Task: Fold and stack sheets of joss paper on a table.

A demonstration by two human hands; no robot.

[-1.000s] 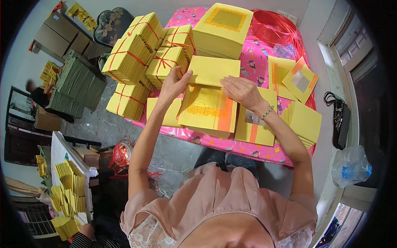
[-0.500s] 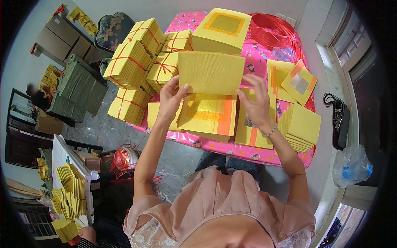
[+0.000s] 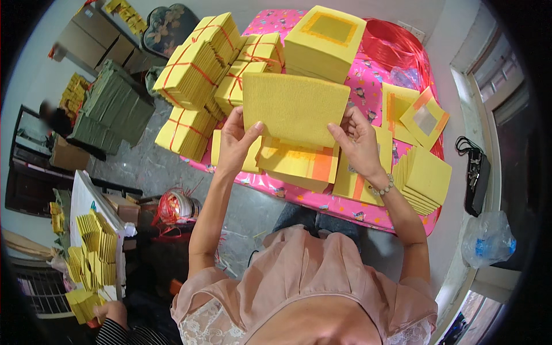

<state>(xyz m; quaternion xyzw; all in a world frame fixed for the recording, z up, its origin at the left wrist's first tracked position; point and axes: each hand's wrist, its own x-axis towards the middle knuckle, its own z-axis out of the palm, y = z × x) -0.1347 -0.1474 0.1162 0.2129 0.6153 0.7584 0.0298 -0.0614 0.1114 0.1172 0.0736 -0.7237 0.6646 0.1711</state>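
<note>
A flat, ribbed rectangle of yellow joss paper [image 3: 294, 106] is held up by both hands above the table. My left hand [image 3: 236, 138] pinches its lower left corner, thumb in front and fingers behind. On the lower right corner, my right hand [image 3: 357, 138] closes in the same way. Just below the held paper lies a stack of yellow joss paper [image 3: 296, 169] with an orange strip. Beside it, under my right hand, is another yellow pile [image 3: 359, 178] with an orange band. Whether the held piece is one sheet or several, I cannot tell.
Bundles tied with red string [image 3: 192, 75] stand at the table's left. A tall yellow stack [image 3: 325, 43] and a red string coil [image 3: 394, 43] are at the back. Fanned papers [image 3: 425, 178] lie right on the pink tablecloth [image 3: 276, 190]. At lower left, a person's hand [image 3: 112, 311] touches yellow papers.
My right hand has come in onto the paper's right corner and now grips it. The paper has tilted slightly and looks larger. The whole view has shifted a little. The other person's hand shows more.
</note>
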